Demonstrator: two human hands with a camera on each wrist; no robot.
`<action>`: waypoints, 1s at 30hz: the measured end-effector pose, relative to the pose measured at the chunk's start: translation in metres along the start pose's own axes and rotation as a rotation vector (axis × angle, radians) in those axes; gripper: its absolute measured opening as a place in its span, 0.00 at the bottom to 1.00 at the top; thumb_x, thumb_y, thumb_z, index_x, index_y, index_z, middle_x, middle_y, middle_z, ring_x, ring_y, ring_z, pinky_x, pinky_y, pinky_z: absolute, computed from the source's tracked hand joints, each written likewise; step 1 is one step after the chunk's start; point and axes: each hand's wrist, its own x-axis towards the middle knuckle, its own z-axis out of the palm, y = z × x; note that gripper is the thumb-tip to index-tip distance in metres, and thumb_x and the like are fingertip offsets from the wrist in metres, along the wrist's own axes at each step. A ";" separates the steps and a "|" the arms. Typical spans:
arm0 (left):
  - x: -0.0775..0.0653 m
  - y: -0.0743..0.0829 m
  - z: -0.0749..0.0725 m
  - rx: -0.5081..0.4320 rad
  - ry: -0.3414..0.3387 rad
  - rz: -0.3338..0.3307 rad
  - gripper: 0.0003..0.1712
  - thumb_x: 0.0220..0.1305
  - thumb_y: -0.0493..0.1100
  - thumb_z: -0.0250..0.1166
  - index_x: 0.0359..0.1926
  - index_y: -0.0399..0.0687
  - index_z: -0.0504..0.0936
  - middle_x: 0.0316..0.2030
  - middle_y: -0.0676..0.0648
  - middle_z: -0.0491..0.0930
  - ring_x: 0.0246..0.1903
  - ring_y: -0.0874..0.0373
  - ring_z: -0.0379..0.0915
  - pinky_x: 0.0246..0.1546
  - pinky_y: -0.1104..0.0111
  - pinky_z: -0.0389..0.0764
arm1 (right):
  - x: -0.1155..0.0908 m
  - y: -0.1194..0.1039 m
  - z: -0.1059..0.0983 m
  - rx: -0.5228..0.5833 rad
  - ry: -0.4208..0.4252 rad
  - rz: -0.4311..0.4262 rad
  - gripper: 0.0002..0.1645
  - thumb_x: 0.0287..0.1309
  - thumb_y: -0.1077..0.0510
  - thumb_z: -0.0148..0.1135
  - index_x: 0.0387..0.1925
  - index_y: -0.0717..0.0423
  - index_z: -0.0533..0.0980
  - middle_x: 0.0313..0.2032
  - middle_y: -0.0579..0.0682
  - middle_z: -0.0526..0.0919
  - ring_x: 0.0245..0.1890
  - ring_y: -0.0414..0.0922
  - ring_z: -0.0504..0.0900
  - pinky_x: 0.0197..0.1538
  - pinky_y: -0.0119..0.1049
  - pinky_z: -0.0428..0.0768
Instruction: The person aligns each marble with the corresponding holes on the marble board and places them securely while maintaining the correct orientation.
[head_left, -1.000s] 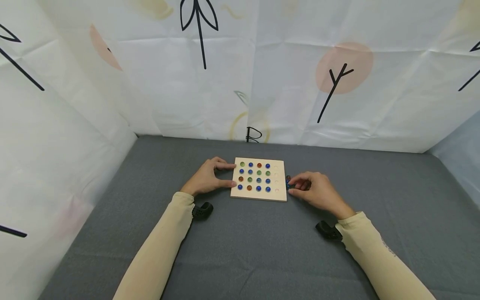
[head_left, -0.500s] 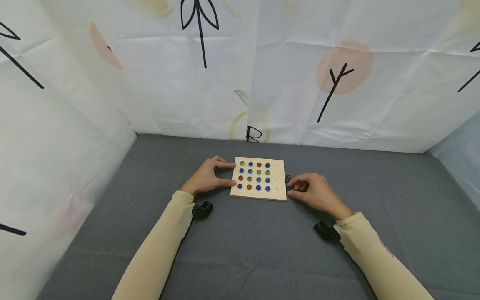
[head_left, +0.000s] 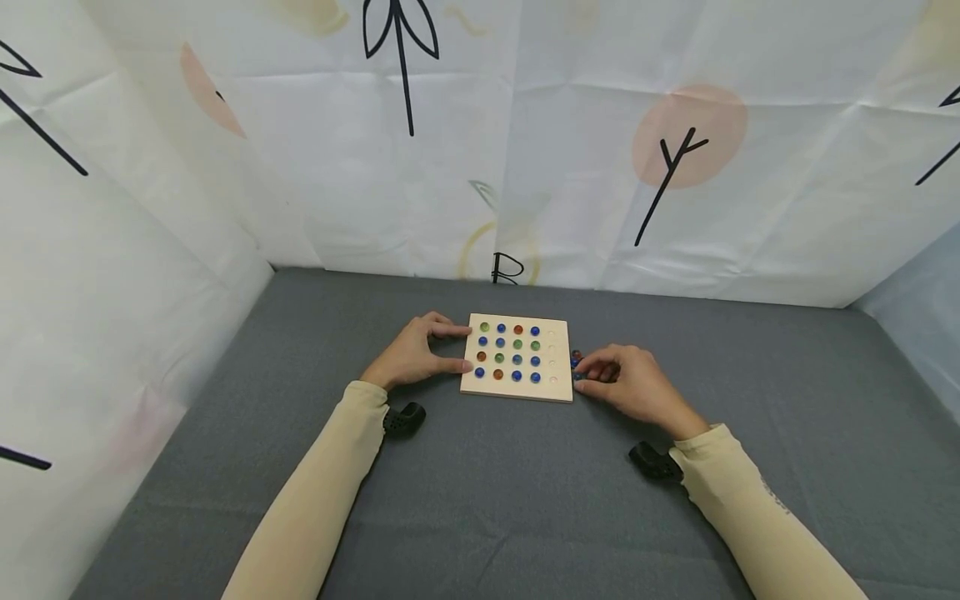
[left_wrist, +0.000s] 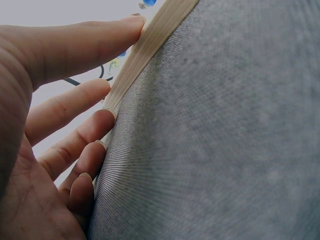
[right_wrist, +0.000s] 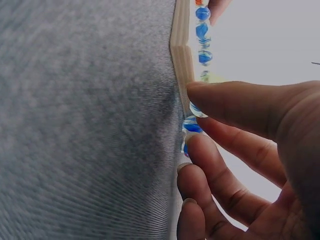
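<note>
In the head view, a pale wooden board (head_left: 561, 393) lies flat, with rows of blue, green and orange glass marbles (head_left: 517, 360) in its hollows; the rightmost column of hollows holds none. My left hand (head_left: 414, 354) touches the board's left edge with thumb tip and index fingertip, spread apart. At the right edge, my right hand (head_left: 632, 382) pinches a blue-and-clear marble (right_wrist: 198, 111) between thumb and index finger, the thumb tip right at the board's side. Close by those fingertips is another blue marble (right_wrist: 192, 125), partly covered by fingers in the right wrist view.
A reddish marble (head_left: 577, 355) lies just off the board's right side, above the right fingertips. Grey cloth (head_left: 480, 500) covers the table. A white printed sheet (head_left: 570, 167) hangs behind it, and another stands along the left.
The right hand has shifted very slightly beside the marbles at the board's right edge. The left hand and the board show no visible movement.
</note>
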 end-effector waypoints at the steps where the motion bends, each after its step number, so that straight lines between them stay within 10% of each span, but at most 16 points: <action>1: 0.000 0.000 0.000 -0.002 0.001 0.001 0.36 0.54 0.49 0.80 0.64 0.50 0.82 0.61 0.41 0.72 0.63 0.42 0.65 0.64 0.45 0.66 | 0.000 -0.001 -0.001 0.002 0.005 0.000 0.09 0.57 0.60 0.75 0.39 0.59 0.86 0.31 0.47 0.81 0.30 0.42 0.77 0.33 0.37 0.75; 30: 0.000 -0.001 -0.001 0.022 0.000 -0.005 0.35 0.55 0.51 0.79 0.64 0.51 0.82 0.62 0.41 0.72 0.65 0.42 0.64 0.66 0.44 0.64 | -0.003 -0.009 -0.010 0.085 0.062 -0.003 0.10 0.58 0.62 0.74 0.42 0.58 0.86 0.31 0.47 0.82 0.30 0.44 0.78 0.32 0.34 0.77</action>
